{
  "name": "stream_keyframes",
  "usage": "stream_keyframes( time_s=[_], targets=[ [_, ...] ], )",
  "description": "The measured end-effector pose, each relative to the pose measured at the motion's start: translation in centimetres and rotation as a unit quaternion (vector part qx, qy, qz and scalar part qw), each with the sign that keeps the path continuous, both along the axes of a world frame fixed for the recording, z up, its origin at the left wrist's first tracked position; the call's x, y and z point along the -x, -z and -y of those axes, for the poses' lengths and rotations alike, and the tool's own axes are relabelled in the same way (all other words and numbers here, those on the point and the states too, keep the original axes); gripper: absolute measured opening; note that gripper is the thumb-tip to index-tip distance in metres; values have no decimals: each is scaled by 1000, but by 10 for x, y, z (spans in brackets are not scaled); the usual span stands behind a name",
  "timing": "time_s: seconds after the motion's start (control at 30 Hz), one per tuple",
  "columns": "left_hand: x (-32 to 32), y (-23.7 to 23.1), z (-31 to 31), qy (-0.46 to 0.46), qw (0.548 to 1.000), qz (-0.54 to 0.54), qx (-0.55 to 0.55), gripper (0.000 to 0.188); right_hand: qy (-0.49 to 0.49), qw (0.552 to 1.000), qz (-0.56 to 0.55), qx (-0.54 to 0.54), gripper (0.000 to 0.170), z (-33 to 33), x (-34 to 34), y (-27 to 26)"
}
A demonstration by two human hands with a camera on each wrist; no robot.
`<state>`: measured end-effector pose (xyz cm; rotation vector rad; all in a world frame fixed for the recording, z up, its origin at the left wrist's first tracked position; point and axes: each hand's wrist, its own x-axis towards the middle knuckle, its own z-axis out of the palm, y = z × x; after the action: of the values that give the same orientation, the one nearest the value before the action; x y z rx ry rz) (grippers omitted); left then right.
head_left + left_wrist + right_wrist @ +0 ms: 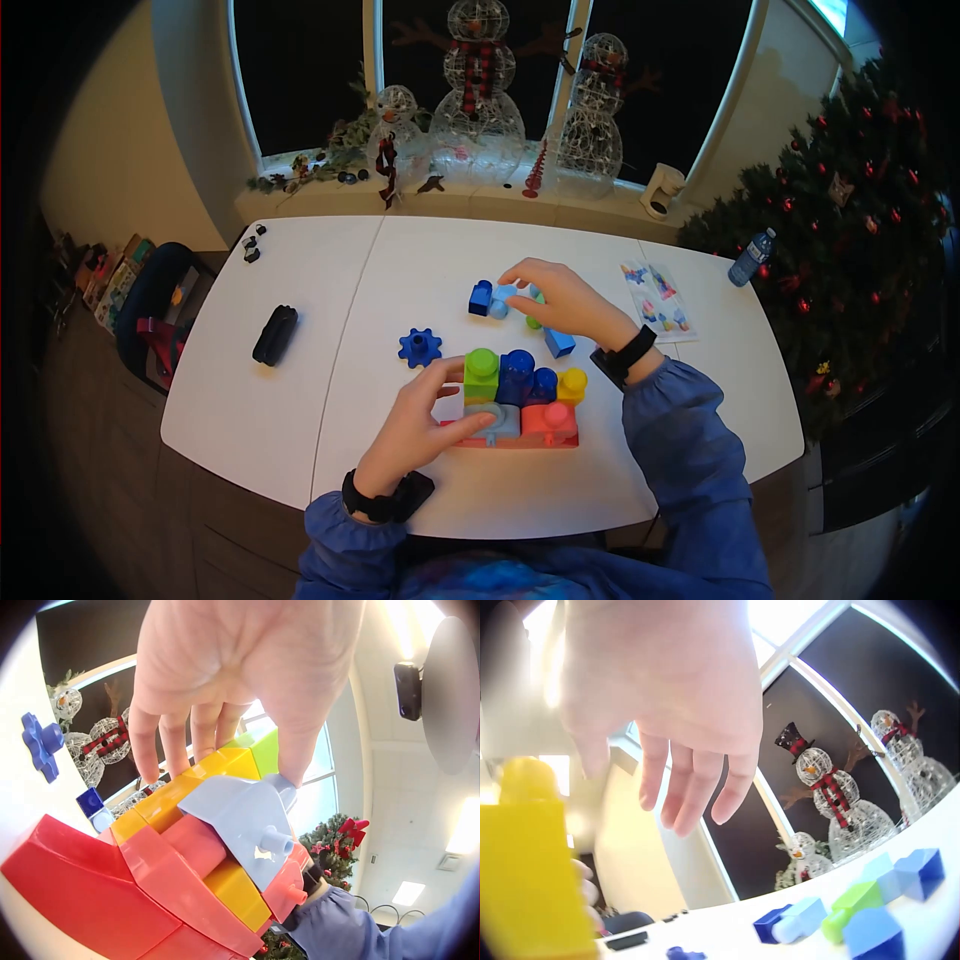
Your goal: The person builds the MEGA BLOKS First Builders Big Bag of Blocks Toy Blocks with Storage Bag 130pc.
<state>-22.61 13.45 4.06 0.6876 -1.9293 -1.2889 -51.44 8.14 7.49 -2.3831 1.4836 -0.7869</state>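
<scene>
A toy building-block build (517, 378) stands near the table's front edge, with green, dark blue and yellow blocks above red and pale blue ones. My left hand (410, 420) grips its left end: the thumb lies on the pale blue piece (236, 817), and the fingers reach behind the yellow blocks (225, 761). Beyond the build, my right hand (570, 300) hovers over loose blocks with relaxed fingers, holding nothing. Among these are a dark blue block (481, 297), a light blue block (800, 916) and a green block (855, 900); the hand partly hides them in the head view.
A blue gear-shaped piece (420, 347) lies left of the loose blocks. Further left is a black case (275, 335). On the right are a picture sheet (660, 300) and a water bottle (752, 257) near the table's edge. Wire snowmen (478, 100) stand along the windowsill.
</scene>
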Motion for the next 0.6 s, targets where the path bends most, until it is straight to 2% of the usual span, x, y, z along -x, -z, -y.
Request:
stream_keyframes(
  time_s=[0.07, 0.17, 0.4, 0.5, 0.6],
  targets=[
    [-1, -1, -1, 3, 1000, 5, -5, 62, -12, 990, -128, 53, 37, 30, -2, 30],
    [-2, -3, 0, 8, 1000, 15, -9, 63, -28, 979, -192, 61, 42, 58, -8, 57],
    [-1, -5, -2, 4, 1000, 14, -13, 63, -11, 970, -241, -25, 44, 85, -13, 73],
    [0, -2, -1, 1, 1000, 8, -4, 63, -17, 986, -165, 23, 45, 73, -7, 65],
    [-1, -1, -1, 1, 1000, 8, -2, 64, 11, 1000, -2, -16, 47, 42, -5, 33]
  ],
)
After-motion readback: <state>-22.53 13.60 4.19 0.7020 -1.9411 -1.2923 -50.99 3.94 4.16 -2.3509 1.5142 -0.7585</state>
